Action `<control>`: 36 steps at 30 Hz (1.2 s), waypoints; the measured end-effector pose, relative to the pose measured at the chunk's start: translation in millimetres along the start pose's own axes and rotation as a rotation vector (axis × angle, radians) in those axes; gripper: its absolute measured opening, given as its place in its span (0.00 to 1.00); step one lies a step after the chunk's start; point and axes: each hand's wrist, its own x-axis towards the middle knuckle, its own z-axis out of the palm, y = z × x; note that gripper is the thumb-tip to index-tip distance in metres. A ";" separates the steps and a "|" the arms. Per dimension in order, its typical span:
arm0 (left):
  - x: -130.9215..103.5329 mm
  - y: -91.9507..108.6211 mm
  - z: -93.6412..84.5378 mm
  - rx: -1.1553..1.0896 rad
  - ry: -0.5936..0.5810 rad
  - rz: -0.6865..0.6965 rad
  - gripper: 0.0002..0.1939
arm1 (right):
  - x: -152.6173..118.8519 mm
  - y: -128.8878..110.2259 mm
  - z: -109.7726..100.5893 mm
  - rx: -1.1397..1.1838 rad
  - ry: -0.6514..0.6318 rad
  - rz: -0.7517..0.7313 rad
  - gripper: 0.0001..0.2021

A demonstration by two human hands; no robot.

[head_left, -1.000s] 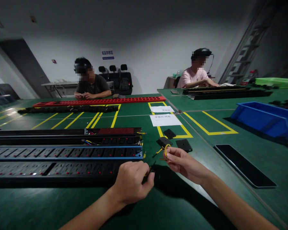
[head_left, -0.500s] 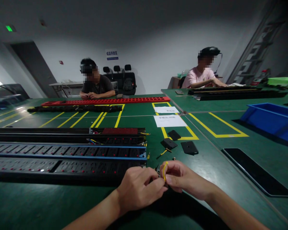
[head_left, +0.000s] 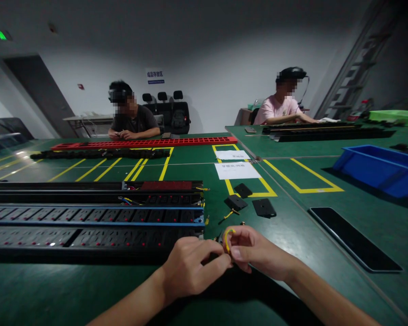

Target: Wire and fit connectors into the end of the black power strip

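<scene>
My right hand [head_left: 258,251] is closed in a pinch on a short yellow-green wire [head_left: 226,241], which curves up over the fingers. My left hand [head_left: 197,265] is closed too, its fingertips meeting the right hand's at the wire's lower end. What the left fingers hold is hidden. A small dark part shows just behind the fingertips, too little of it to name. To the left lies the nearest power strip [head_left: 122,237], black with a row of sockets and red dots. Behind it is a power strip with blue edges [head_left: 98,215].
Several black plates [head_left: 264,208] lie past my hands beside a loose yellow wire [head_left: 231,213]. A phone [head_left: 353,240] and a blue bin [head_left: 377,170] are on the right. Paper labels [head_left: 237,171] and a long red frame [head_left: 143,143] lie farther back. Two people sit across the table.
The yellow-green wire bends into a rounder curve between my fingers. Both hands stay together, and the whole view has shifted slightly.
</scene>
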 end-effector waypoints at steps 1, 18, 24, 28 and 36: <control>0.1 0.5 -0.3 0.001 -0.006 0.005 0.10 | -0.1 0.6 0.1 0.001 0.002 0.001 0.18; -1.9 -5.1 -2.3 0.061 -0.015 0.031 0.07 | -2.2 4.8 -5.2 0.078 0.021 -0.001 0.16; -1.7 -6.7 3.6 -0.223 0.075 -0.246 0.04 | -0.3 4.9 -3.7 0.257 0.077 0.042 0.22; 2.3 -15.2 4.3 -0.718 0.202 -0.782 0.11 | 3.7 2.9 -10.0 0.372 0.220 0.042 0.19; 12.1 -32.6 -9.7 -1.349 0.364 -1.275 0.17 | 11.5 4.7 -29.3 0.507 0.454 -0.031 0.14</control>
